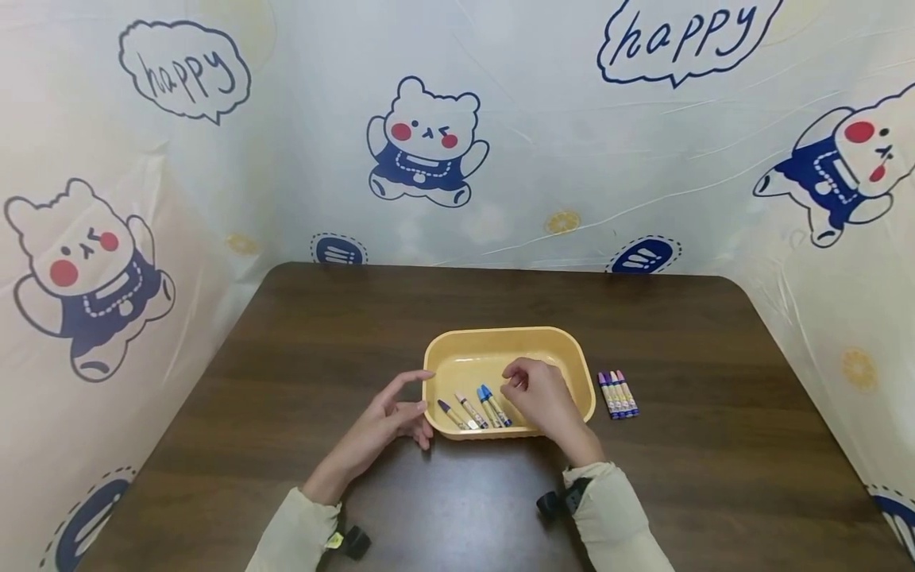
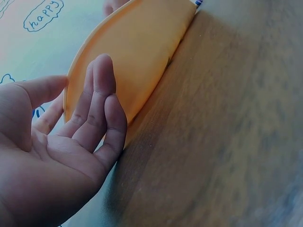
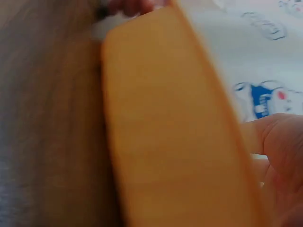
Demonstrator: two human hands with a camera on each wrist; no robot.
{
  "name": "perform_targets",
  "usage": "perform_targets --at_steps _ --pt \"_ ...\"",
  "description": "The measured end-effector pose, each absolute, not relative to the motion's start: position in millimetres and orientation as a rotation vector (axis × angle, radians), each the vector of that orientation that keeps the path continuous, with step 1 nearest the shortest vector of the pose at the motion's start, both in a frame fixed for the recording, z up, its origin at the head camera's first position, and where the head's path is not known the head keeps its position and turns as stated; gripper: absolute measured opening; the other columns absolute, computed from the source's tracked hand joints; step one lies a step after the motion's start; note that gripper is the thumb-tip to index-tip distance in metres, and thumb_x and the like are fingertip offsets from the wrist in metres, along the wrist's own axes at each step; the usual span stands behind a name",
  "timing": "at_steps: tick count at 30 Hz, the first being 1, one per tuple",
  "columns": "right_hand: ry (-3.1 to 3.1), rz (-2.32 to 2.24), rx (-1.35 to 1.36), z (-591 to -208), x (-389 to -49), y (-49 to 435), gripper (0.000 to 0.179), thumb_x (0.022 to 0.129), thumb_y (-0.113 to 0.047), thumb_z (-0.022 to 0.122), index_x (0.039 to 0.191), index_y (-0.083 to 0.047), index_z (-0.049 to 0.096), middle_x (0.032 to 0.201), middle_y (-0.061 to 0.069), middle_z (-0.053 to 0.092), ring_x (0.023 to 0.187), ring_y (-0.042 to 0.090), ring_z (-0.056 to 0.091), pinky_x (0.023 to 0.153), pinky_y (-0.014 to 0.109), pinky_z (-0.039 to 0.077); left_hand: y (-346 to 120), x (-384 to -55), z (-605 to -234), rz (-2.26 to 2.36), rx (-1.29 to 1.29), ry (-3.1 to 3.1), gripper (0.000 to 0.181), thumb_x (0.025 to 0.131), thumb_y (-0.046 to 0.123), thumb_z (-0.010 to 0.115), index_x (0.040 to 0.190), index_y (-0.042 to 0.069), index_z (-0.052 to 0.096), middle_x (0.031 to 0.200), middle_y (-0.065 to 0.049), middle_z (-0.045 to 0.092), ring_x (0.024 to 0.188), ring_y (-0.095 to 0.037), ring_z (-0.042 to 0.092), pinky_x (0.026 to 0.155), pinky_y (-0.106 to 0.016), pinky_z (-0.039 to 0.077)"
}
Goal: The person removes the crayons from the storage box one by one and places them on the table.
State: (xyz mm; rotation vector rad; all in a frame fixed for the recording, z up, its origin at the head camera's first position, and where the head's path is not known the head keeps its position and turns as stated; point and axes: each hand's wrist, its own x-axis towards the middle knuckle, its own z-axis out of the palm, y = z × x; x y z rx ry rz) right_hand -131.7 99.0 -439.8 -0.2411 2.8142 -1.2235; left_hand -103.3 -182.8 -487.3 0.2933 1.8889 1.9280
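Note:
A yellow tray (image 1: 509, 340) stands on the table with several crayons (image 1: 493, 406) lying along its near side, two of them blue-tipped. At its left end, my left hand (image 1: 382, 425) has its index fingertip and thumb at the rim. In the left wrist view the fingers (image 2: 104, 78) stand loosely extended beside the outer wall. My right hand (image 1: 543, 397) hovers over the tray's right part, fingers bent, a gap between thumb and index finger, and no crayon showing there. The near wall of the tray hides part of this hand (image 3: 284, 161) in the right wrist view.
Right of the tray, several crayons (image 1: 618, 395) with purple and pink tips lie side by side on the brown wooden table (image 1: 343, 334). Behind the table hangs a pale cloth (image 1: 536, 159) with cartoon bears. Each wrist wears a small black camera (image 1: 550, 506).

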Motion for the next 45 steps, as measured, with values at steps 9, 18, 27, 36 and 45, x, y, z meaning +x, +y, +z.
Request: perform_targets --at_steps 9,18,27,36,45 --pt "2.724 -0.93 -0.422 -447 -139 93 0.014 0.08 -0.01 0.075 0.077 -0.013 0.062 0.07 -0.001 0.055 0.065 0.016 0.051 0.06 0.029 0.042 -181 -102 -486 1.931 0.284 1.879 0.051 0.104 0.019 0.054 0.15 0.015 0.033 0.086 -0.022 0.068 0.071 -0.032 0.069 0.076 -0.048 0.059" --pt "2.724 -0.896 -0.428 -449 -138 88 0.012 0.078 -0.007 0.072 0.074 -0.012 0.062 0.067 -0.001 0.054 0.062 0.015 0.051 0.057 0.028 0.041 -183 -100 -485 1.951 0.293 1.894 0.053 0.103 0.021 0.055 0.15 0.013 0.033 0.084 -0.021 0.068 0.069 -0.032 0.069 0.073 -0.048 0.059" --pt "2.719 -0.927 -0.481 -451 -142 87 0.009 0.082 -0.002 0.068 0.078 -0.01 0.065 0.069 -0.001 0.054 0.064 0.015 0.052 0.061 0.028 0.042 -186 -101 -485 1.93 0.273 1.915 0.052 0.104 0.02 0.054 0.151 0.014 0.033 0.086 -0.02 0.069 0.071 -0.033 0.069 0.076 -0.047 0.059" --pt "2.721 -1.011 -0.499 -453 -141 88 0.008 0.09 -0.01 0.069 0.085 -0.01 0.063 0.073 -0.001 0.054 0.067 0.013 0.051 0.063 0.028 0.042 -182 -100 -488 1.942 0.268 1.893 0.05 0.105 0.017 0.052 0.15 0.013 0.033 0.086 -0.022 0.069 0.07 -0.032 0.069 0.075 -0.047 0.059" --pt "2.755 -1.097 -0.533 -451 -145 92 0.003 0.092 -0.008 0.067 0.093 -0.007 0.069 0.08 -0.002 0.06 0.073 0.013 0.054 0.069 0.029 0.048 -180 -102 -483 1.927 0.273 1.899 0.051 0.104 0.022 0.054 0.15 0.015 0.034 0.087 -0.022 0.068 0.071 -0.032 0.069 0.075 -0.047 0.059"
